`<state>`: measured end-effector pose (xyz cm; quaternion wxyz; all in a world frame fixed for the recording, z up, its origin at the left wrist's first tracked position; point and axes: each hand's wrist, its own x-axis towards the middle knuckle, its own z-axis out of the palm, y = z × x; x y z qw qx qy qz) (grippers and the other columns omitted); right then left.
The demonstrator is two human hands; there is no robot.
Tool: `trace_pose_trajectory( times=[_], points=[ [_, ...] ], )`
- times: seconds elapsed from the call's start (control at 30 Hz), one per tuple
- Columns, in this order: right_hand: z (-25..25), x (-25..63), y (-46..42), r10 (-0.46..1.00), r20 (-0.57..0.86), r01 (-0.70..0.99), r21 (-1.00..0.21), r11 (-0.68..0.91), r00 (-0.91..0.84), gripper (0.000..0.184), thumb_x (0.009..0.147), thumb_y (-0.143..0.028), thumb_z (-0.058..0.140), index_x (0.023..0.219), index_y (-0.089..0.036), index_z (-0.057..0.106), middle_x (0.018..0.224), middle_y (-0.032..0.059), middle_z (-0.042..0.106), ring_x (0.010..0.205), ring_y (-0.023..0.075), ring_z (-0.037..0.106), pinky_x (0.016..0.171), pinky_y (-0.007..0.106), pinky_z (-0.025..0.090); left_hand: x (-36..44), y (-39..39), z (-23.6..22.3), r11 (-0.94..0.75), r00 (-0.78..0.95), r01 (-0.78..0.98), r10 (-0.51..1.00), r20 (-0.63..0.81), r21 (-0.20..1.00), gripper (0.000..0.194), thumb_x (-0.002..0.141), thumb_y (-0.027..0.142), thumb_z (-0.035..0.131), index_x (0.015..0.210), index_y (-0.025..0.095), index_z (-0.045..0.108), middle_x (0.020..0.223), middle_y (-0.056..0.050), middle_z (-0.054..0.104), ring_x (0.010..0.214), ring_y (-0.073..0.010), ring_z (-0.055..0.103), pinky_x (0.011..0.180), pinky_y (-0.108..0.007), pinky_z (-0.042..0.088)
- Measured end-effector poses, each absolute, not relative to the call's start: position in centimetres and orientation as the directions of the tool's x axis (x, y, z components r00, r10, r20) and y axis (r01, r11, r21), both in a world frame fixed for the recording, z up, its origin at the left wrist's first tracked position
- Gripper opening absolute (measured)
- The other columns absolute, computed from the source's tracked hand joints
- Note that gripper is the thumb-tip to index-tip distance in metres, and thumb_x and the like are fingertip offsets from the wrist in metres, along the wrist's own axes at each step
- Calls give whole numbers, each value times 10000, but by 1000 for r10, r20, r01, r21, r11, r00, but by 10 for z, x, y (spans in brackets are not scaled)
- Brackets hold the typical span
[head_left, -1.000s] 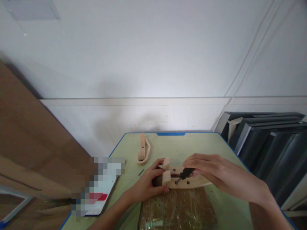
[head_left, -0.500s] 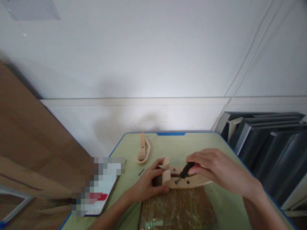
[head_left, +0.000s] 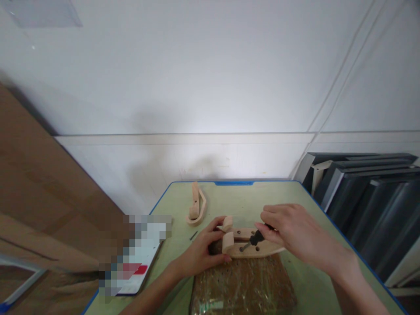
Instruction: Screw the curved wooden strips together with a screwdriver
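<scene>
Two pale wooden pieces with drilled holes (head_left: 247, 251) lie side by side on a brown, tape-covered board (head_left: 243, 284). My left hand (head_left: 207, 247) grips their left ends, thumb at the near side and fingers at the far side, by the raised rounded blocks (head_left: 228, 242). In my right hand (head_left: 285, 225) is a black-handled screwdriver (head_left: 256, 238), its fingers wrapped round the handle. The screwdriver leans to the right, and its tip meets a hole in the near piece. Whether a screw sits under the tip is too small to tell.
Behind my left hand lies a curved wooden piece (head_left: 196, 205) on the green table (head_left: 236, 197). A small dark screw-like item (head_left: 193, 236) is near it. A partly blurred white device (head_left: 144, 253) rests at the left edge. Dark panels (head_left: 367, 192) lean at right; cardboard (head_left: 49, 183) stands at left.
My right hand has moved slightly right and turned, tilting the screwdriver's handle lower to the right. Its tip stays at the same hole. My left hand and the wooden pieces hold their place.
</scene>
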<state>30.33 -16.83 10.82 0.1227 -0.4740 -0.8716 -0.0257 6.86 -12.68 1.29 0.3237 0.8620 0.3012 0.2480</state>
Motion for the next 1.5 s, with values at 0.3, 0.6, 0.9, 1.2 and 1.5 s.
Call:
trace_pose_trajectory(
  times=[0.3,0.6,0.9,1.2,1.5],
  points=[
    [107,293,-171,795,228,787,-148,599,-562,423,890,-442,257,653,-201,509,608,-22,504,559,103,425,535,269,175,68,-126,11,-593,693,359,687,220,721,421,687,382,636,1061,194,586,1316,-62,323,1197,-260,337,1004,-330,282],
    [109,299,-168,824,227,813,-166,558,-519,388,869,-468,301,641,-190,447,624,-22,500,559,116,438,530,259,207,69,-127,14,-592,697,357,684,216,722,412,693,385,631,1063,210,585,1300,-55,337,1195,-247,344,1003,-317,288],
    [121,295,-170,768,210,663,-402,632,-605,155,872,-302,401,860,-201,519,879,-12,551,809,107,510,698,229,352,68,-128,14,-598,690,355,686,230,719,385,691,365,637,1038,205,594,1293,-52,349,1194,-244,344,1010,-319,274],
    [126,297,-173,715,246,579,-447,683,-654,334,858,-143,393,1163,-243,486,1154,18,545,1045,128,482,804,205,371,68,-129,15,-581,693,353,689,213,733,396,689,362,640,1055,219,589,1304,-44,338,1202,-238,342,1013,-304,273],
    [130,297,-172,764,195,627,-468,623,-615,228,850,-166,421,1030,-258,527,983,-40,610,903,101,547,761,196,374,63,-127,7,-558,680,422,716,158,714,430,686,398,637,1090,269,563,1348,-16,307,1258,-259,260,1017,-311,274]
  ],
)
